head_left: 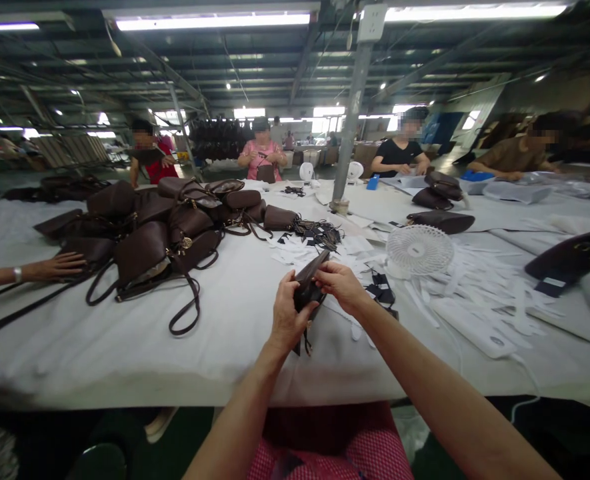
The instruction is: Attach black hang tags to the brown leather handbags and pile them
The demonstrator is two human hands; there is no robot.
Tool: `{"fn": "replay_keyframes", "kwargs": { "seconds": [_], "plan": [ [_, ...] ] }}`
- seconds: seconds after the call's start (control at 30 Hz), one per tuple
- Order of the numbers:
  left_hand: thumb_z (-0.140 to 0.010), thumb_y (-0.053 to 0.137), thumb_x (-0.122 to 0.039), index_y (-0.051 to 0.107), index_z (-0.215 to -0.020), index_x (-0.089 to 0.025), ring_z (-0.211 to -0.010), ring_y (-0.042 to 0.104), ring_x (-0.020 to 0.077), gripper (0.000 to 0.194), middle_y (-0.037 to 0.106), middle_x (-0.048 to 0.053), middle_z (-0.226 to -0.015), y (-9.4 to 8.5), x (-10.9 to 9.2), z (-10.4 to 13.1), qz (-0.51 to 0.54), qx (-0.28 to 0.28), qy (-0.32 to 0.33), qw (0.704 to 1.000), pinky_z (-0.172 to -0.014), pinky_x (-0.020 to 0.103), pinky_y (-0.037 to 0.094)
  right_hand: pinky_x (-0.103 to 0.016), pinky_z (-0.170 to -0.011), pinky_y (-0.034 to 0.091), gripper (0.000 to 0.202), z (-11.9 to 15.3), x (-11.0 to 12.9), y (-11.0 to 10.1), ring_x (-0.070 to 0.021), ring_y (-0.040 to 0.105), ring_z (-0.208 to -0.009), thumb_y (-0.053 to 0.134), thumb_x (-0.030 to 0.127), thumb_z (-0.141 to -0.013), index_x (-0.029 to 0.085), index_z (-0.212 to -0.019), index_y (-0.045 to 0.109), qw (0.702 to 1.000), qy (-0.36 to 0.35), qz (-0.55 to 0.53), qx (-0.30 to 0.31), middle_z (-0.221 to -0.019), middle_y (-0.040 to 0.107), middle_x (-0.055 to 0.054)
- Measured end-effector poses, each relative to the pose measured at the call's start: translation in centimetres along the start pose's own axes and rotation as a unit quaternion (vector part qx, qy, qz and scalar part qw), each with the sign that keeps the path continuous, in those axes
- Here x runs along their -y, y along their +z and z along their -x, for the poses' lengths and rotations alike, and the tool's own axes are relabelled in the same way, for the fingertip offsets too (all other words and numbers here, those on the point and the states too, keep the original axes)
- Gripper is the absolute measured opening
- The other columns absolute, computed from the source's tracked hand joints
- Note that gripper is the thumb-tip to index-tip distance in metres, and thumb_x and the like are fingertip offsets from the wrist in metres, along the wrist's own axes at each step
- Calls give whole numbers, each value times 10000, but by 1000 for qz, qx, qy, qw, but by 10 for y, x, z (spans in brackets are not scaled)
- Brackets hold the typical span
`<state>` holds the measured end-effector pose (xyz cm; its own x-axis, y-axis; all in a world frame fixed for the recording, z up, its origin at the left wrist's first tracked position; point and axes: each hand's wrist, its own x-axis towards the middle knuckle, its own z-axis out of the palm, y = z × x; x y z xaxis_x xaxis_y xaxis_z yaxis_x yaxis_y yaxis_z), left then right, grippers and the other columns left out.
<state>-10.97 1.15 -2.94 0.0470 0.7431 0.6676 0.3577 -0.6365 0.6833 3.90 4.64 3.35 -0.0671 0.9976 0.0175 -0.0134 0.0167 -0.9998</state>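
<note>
Working from the head view, I take the big white fan (419, 250) as my landmark. The dark brown bag (305, 283) is left of the fan and nearer to me, tilted up above the cloth. My left hand (289, 310) grasps its near side, thumb on one face and fingers wrapped over the other. My right hand (342, 283) pinches the upper edge; exactly what lies between those fingertips is too small for me to tell.

I judge the bag light and soft, with thin walls that would fold under a squeeze and a smooth skin that could slide a little. I'd take hold along the edges, where the layers likely meet and feel stiffer, and go gently, as a hard nail could mark the surface. Dark ends dangle below it, so I'd mind those snagging.

Black tags (382, 290) lie just left of the fan, toward me. A heap of brown bags (142, 250) is well off to the fan's left, a co-worker's hand (62, 265) resting at its far-left side.
</note>
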Motion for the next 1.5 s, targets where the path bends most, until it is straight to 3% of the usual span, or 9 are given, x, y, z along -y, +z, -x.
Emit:
{"fn": "replay_keyframes", "kwargs": {
  "seconds": [0.23, 0.53, 0.73, 0.93, 1.0, 1.13, 1.2, 1.3, 1.5],
  "plan": [
    [-838, 597, -203, 409, -1156, -189, -1024, 586, 207, 369, 577, 97, -1128, 0, -7, -10, 82, 28, -64, 994, -917, 380, 478, -213, -491, 365, 278, 22, 12, 17, -79, 471, -537, 740, 394, -631, 160, -752, 651, 998, -54, 16, 38, -658, 623, 13],
    [-764, 690, -196, 481, -1235, -199, -1217, 519, 244, 515, 547, 96, -1312, -13, 11, 0, 130, 70, -73, 986, -1064, 410, 397, -180, -400, 339, 244, 30, 8, 22, -84, 516, -504, 736, 279, -568, 151, -764, 666, 999, 24, -19, 34, -643, 634, -2],
    [-784, 680, -260, 527, -1196, -186, -1094, 583, 219, 445, 618, 81, -1192, -15, 9, -5, 143, 76, -97, 982, -988, 368, 451, -172, -404, 401, 211, 30, 7, 33, -97, 564, -508, 719, 292, -629, 151, -777, 667, 998, 15, 21, 63, -623, 648, -8],
    [-754, 684, -245, 593, -1128, -173, -1004, 615, 212, 391, 667, 55, -1089, -33, 9, -12, 178, 107, -106, 973, -926, 345, 477, -258, -538, 529, 247, 46, 19, 17, -199, 702, -757, 604, 372, -803, 187, -952, 672, 986, -17, 141, 86, -900, 725, -74],
    [-735, 682, -214, 598, -1125, -179, -981, 622, 208, 400, 677, 42, -1063, -38, 9, -11, 184, 105, -129, 969, -906, 344, 488, -358, -685, 561, 229, 55, 24, 0, -233, 696, -826, 552, 364, -850, 201, -952, 676, 950, -137, 279, 21, -917, 725, -85],
    [-725, 673, -204, 598, -1118, -190, -1001, 620, 213, 401, 679, 37, -1076, -40, 5, -6, 197, 111, -138, 964, -923, 353, 486, -525, -1045, 375, 549, 58, 26, -29, -331, 476, -1272, 667, 351, -783, 203, -1295, 536, 773, -350, 526, -49, -1339, 560, -152],
    [-725, 670, -205, 603, -1110, -199, -1032, 611, 217, 391, 671, 36, -1110, -39, 0, -4, 190, 122, -123, 966, -951, 360, 472, -528, -1051, 346, 777, 51, 24, -31, -346, 414, -1321, 750, 335, -702, 209, -1397, 426, 712, -339, 615, 19, -1403, 494, -167],
    [-712, 680, -205, 615, -1099, -206, -1035, 603, 221, 392, 668, 37, -1116, -39, -8, -3, 169, 142, -111, 969, -956, 367, 464, -440, -919, 432, 695, 38, 23, -20, -318, 580, -1110, 797, 303, -654, 219, -1289, 526, 657, -272, 693, 118, -1179, 646, -140],
    [-657, 769, -299, 564, -1238, -226, -1173, 553, 267, 620, 600, 86, -1278, -63, -1, -20, 282, 227, -167, 917, -1008, 416, 423, -325, -749, 434, 478, 14, 34, -11, -278, 638, -909, 803, 381, -649, 198, -1056, 631, 607, -258, 727, 194, -1008, 702, -109]
  ]
}}
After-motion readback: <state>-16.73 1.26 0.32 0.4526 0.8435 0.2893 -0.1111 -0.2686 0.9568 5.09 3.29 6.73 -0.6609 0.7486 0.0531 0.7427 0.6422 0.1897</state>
